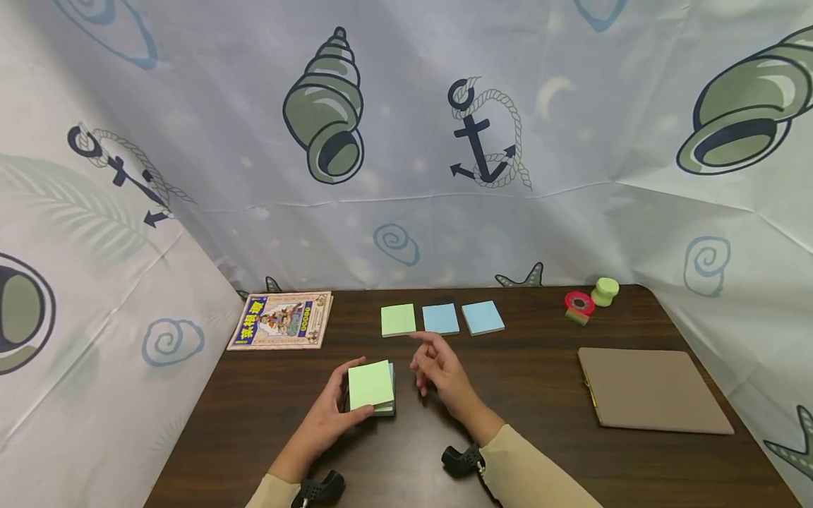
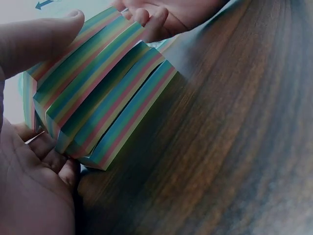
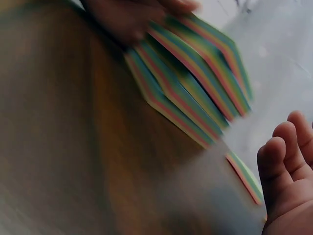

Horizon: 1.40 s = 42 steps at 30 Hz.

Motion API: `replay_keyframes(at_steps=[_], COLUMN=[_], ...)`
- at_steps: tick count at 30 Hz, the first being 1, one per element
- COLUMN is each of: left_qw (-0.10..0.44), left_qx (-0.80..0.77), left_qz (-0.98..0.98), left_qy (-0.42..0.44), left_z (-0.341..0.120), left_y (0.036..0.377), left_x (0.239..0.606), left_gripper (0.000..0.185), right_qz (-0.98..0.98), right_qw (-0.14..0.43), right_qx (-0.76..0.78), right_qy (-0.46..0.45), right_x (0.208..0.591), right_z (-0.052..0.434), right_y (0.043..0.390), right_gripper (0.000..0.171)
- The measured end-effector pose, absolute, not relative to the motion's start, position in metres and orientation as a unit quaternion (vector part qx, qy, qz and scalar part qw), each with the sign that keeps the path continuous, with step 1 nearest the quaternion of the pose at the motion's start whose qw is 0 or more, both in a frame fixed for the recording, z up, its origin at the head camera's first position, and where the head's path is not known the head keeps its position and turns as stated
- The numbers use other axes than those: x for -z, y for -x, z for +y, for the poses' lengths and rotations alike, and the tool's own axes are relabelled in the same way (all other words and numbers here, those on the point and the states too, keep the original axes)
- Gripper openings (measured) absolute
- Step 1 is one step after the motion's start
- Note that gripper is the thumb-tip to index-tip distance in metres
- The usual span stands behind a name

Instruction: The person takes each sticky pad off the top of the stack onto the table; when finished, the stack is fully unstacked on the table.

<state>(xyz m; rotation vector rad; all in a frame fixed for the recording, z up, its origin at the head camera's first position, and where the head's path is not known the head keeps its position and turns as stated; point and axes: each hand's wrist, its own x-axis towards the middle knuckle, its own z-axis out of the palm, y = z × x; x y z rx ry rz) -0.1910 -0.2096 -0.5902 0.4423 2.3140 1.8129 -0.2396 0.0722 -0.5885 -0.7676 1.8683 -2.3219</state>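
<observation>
Fingers of left hand (image 1: 330, 416) grip the sticky-note block (image 1: 371, 386); right hand (image 1: 441, 374) hovers relaxed.

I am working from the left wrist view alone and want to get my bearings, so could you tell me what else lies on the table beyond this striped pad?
Observer: Three separate notes lie in a row at the back: a green note, a blue note and another blue note.
Operator: Thank you. Is the right hand holding anything?
Observer: No. The right hand hovers beside the sticky note pad with loosely curled fingers, holding nothing, while the left hand grips the pad.
Operator: Is anything lying off to the sides?
Observer: A picture book lies at the back left, and a brown notebook lies on the right.
</observation>
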Motion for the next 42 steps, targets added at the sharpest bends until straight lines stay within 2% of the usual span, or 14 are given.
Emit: replay_keyframes(at_steps=[6,10,22,30,42], left_qw=[0.076,0.073,0.077,0.084,0.083], left_qx=[-0.612,-0.612,-0.584,-0.575,-0.550], left_qz=[0.770,0.769,0.794,0.805,0.825], left_qy=[-0.164,-0.170,-0.148,-0.122,-0.099], left_z=[-0.209,-0.209,-0.209,-0.210,-0.208], left_y=[0.192,0.192,0.195,0.189,0.192], left_x=[0.589,0.586,0.586,0.589,0.589], left_gripper=[0.093,0.093,0.097,0.098,0.102], right_qz=[0.597,0.623,0.668,0.700,0.686], right_qw=[0.117,0.147,0.136,0.140,0.142], right_qx=[0.745,0.713,0.649,0.610,0.636], right_qy=[0.274,0.286,0.338,0.344,0.324], right_x=[0.584,0.580,0.585,0.588,0.585], right_z=[0.061,0.060,0.060,0.056,0.060], right_y=[0.231,0.232,0.236,0.231,0.230], right_gripper=[0.049,0.057,0.078,0.070,0.065])
